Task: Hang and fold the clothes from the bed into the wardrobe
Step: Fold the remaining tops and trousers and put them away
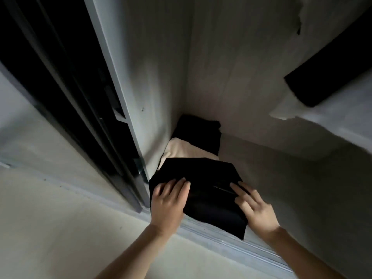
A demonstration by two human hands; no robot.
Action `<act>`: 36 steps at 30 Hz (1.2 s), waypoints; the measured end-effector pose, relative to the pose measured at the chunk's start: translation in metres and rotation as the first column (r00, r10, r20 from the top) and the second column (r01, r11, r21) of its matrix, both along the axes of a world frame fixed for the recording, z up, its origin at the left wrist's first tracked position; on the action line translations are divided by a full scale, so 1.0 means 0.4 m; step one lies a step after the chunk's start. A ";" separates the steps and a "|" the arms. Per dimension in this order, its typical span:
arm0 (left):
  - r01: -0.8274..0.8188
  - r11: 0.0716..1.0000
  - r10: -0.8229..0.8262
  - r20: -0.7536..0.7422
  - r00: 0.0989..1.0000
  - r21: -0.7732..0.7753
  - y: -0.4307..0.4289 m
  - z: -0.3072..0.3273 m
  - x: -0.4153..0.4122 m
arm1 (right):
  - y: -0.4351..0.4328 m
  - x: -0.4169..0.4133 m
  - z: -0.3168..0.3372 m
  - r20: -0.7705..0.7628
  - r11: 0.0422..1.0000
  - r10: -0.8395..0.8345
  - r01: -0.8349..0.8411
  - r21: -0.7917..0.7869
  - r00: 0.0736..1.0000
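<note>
Folded black garment (203, 184) pressed onto the wardrobe floor (281, 178)
It lies against the near edge of the cream garment (185, 150), long side crosswise; left hand (169, 200) and right hand (255, 208) press flat on its ends, apart.

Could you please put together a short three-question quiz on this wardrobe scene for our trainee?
1. True or false: the left hand and the right hand both rest on the front black garment.
2. Which colour is the folded garment right behind it? A red, B cream, C blue.
3. Fill in: the folded clothes lie against the wardrobe's ____ side wall.
Key: 1 true; 2 B; 3 left.
</note>
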State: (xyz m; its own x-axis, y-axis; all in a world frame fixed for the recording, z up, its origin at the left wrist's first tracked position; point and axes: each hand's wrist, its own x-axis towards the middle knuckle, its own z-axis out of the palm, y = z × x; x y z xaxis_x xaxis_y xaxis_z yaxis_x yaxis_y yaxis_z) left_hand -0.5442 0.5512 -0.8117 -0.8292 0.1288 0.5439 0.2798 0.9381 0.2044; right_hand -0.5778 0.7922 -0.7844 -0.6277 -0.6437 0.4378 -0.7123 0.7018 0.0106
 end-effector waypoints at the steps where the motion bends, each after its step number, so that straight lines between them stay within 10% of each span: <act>1: -0.023 0.999 0.022 -0.063 0.998 -0.023 -0.006 -0.046 -0.053 | -0.015 -0.046 -0.061 -0.038 0.999 -0.029 0.028 -0.019 0.999; 4: -0.048 0.983 0.032 -0.090 0.995 -0.179 -0.036 -0.197 -0.185 | -0.027 -0.166 -0.251 -0.019 0.998 -0.051 0.052 0.047 0.999; 6: -0.019 0.936 0.077 0.155 0.985 -0.351 -0.049 -0.333 -0.228 | -0.038 -0.224 -0.391 0.107 0.960 -0.116 0.084 0.269 0.987; 8: 0.022 0.918 0.208 0.531 0.821 -0.395 -0.068 -0.399 -0.247 | -0.055 -0.260 -0.471 0.339 0.893 -0.225 0.054 0.447 0.913; 12: 0.100 0.885 0.343 0.784 0.518 -0.454 -0.076 -0.532 -0.256 | -0.106 -0.266 -0.584 0.458 0.762 -0.413 0.023 0.647 0.787; 15: 0.089 0.899 0.320 0.783 0.533 -0.428 -0.053 -0.532 -0.243 | -0.132 -0.251 -0.558 0.451 0.756 -0.420 0.029 0.654 0.788; 24: 0.203 0.930 0.171 0.851 0.497 -0.306 -0.028 -0.074 -0.076 | -0.100 -0.023 -0.156 0.406 0.803 -0.432 0.139 0.579 0.805; 36: 0.515 0.835 -0.101 0.866 0.489 -0.194 0.048 0.693 0.156 | 0.009 0.435 0.660 0.471 0.676 -0.729 0.411 0.612 0.497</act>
